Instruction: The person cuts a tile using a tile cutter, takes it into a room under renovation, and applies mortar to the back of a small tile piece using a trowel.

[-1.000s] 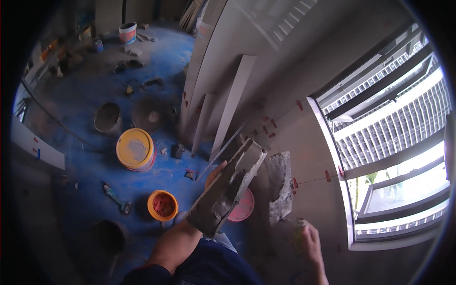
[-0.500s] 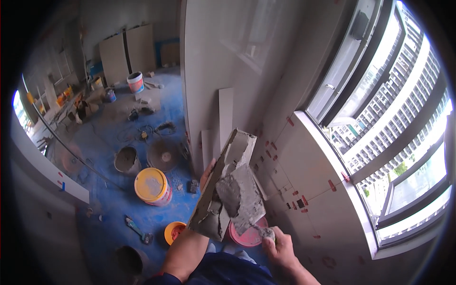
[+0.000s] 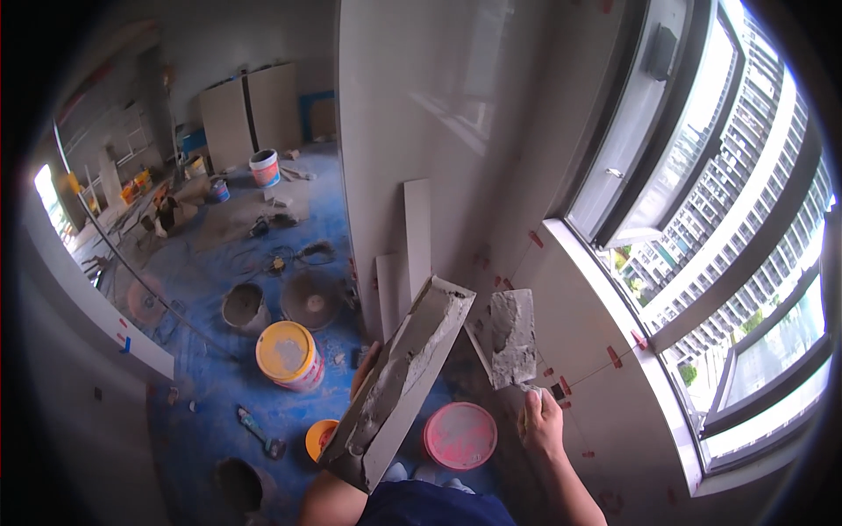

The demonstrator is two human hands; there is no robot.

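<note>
A long, narrow tile strip (image 3: 431,351) with grey mortar spread along its upper face slants across the front of my body. My left hand (image 3: 363,372) is closed on its left edge; most of that hand is hidden behind the strip. To the right, my right hand (image 3: 541,422) grips the handle of a trowel (image 3: 515,340) whose flat blade carries grey mortar. A gap separates the blade from the tile strip, and the tiled wall (image 3: 574,329) under the window lies behind the trowel.
Below the strip stand a pink-lidded bucket (image 3: 460,436) and an orange bowl (image 3: 321,438). A yellow-lidded bucket (image 3: 289,352), a mortar-stained bucket (image 3: 245,307) and a cordless tool (image 3: 260,432) are on the blue floor. Narrow strips (image 3: 418,237) lean against the wall. An open window (image 3: 667,167) is at right.
My right hand has carried the trowel off the tile strip, to the right and upward. The strip has shifted slightly down and more of its mortar shows. The whole view has tilted a little.
</note>
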